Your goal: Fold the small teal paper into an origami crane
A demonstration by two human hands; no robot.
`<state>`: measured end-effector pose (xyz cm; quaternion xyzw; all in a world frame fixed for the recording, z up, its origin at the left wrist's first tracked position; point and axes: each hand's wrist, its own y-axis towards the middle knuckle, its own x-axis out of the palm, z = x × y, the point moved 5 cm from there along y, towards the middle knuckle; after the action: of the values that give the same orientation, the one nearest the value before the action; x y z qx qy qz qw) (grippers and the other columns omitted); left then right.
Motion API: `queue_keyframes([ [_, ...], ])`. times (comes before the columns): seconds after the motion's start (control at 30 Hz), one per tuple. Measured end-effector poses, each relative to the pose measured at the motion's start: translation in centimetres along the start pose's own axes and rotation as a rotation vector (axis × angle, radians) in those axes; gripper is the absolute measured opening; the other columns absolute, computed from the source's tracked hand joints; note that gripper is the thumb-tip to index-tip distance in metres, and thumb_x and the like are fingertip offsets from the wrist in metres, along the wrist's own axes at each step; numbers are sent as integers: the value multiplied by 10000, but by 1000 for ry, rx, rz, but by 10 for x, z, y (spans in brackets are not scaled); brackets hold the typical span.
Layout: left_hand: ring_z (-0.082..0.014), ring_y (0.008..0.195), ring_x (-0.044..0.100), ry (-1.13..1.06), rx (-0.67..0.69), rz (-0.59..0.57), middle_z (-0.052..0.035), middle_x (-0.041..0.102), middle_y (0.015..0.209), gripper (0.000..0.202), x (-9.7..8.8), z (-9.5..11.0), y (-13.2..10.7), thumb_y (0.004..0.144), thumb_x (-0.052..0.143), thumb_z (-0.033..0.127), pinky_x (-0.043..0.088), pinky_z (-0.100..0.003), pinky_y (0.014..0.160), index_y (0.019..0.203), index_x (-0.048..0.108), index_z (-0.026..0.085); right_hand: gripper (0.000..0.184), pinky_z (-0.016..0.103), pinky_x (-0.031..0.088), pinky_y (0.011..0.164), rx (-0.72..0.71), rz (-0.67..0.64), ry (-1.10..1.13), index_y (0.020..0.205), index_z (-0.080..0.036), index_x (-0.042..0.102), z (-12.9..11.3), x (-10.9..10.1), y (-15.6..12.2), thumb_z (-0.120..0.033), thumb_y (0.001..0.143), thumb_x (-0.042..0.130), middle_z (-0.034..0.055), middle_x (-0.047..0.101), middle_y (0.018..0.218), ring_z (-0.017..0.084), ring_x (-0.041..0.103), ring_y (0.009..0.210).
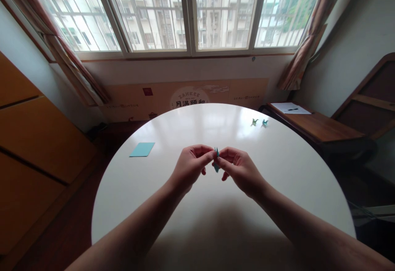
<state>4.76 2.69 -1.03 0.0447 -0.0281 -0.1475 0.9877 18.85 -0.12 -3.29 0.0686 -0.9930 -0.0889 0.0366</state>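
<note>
Over the middle of a round white table (222, 217), my left hand (190, 167) and my right hand (239, 169) meet fingertip to fingertip. Both pinch a small folded piece of teal paper (216, 159) held between them, just above the tabletop. Most of the folded paper is hidden by my fingers. A flat light-blue paper sheet (142, 149) lies on the table to the left of my left hand. Two small finished paper cranes, a green one (254, 122) and a teal one (265, 122), stand at the far right of the table.
A wide barred window (191, 11) with curtains fills the far wall. Below it leans a printed cardboard panel (189, 96). A wooden side table (314, 124) with a sheet of paper and a pen stands at right. Orange cabinets (33, 147) line the left.
</note>
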Motion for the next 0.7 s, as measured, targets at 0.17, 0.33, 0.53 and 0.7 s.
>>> queue_keyframes([
  [0.17, -94, 502, 540, -21, 6, -8, -13, 673, 597, 163, 0, 0, 1, 693, 805, 282, 382, -165, 400, 736, 744, 137, 330, 224, 515, 479, -11, -10, -40, 865, -160, 694, -4, 1, -2, -483, 833, 750, 63, 718, 803, 178, 652, 720],
  [0.33, -100, 506, 545, -13, 12, 23, -7, 660, 596, 136, 0, -1, 1, 678, 790, 253, 393, -171, 403, 723, 731, 139, 253, 224, 502, 473, -9, -9, -101, 869, -156, 699, -6, 1, -2, -407, 853, 724, 68, 730, 806, 183, 662, 713],
  [0.53, -92, 516, 496, -67, -40, 87, 13, 591, 585, 160, -5, 0, 3, 655, 788, 270, 374, -169, 403, 705, 710, 139, 220, 221, 491, 459, 5, 12, -165, 852, -145, 701, -9, 0, -4, -365, 857, 694, 73, 735, 782, 170, 647, 666],
  [0.7, -89, 594, 476, -122, 36, 310, 12, 597, 711, 215, -24, 10, 7, 654, 816, 312, 374, -157, 427, 733, 690, 157, 187, 218, 489, 456, 39, 12, -132, 835, -148, 699, -7, -1, -4, -335, 848, 696, 75, 745, 806, 172, 652, 675],
])
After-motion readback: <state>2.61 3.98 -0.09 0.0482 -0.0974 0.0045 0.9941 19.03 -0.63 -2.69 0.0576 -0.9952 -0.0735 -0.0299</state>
